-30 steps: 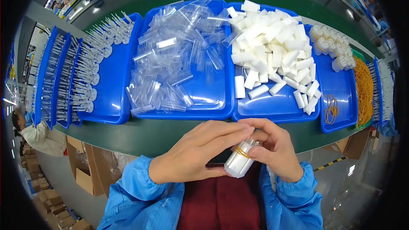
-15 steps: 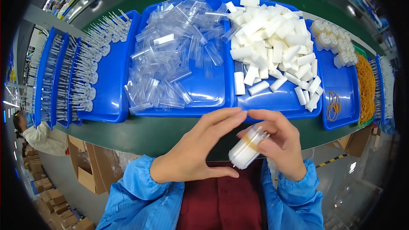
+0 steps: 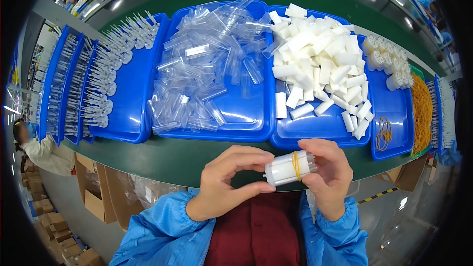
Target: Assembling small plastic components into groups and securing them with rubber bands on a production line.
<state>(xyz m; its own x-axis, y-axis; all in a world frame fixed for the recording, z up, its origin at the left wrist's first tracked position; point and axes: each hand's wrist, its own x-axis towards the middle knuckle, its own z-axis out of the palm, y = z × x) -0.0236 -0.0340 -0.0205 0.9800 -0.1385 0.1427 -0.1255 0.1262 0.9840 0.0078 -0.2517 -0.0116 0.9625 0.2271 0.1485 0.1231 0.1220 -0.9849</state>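
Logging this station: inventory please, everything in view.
banded bundle: one, clear and white, between hands
plastic tubes: many, clear, left-centre tray
foam-like cylinders: many, white, right-centre tray
stemmed parts: many, whitish, left trays
other bundles: many, clear and white, right tray
rubber bands: many, orange, right and green trays
trays: several, blue, one green, workbench
workbench: one, green, under trays
cardboard boxes: several, brown, floor
co-workers: several, mixed clothing, edges
sleeves: two, blue, forearms
left hand: one, bare, bundle's left end
right hand: one, bare, bundle's right end
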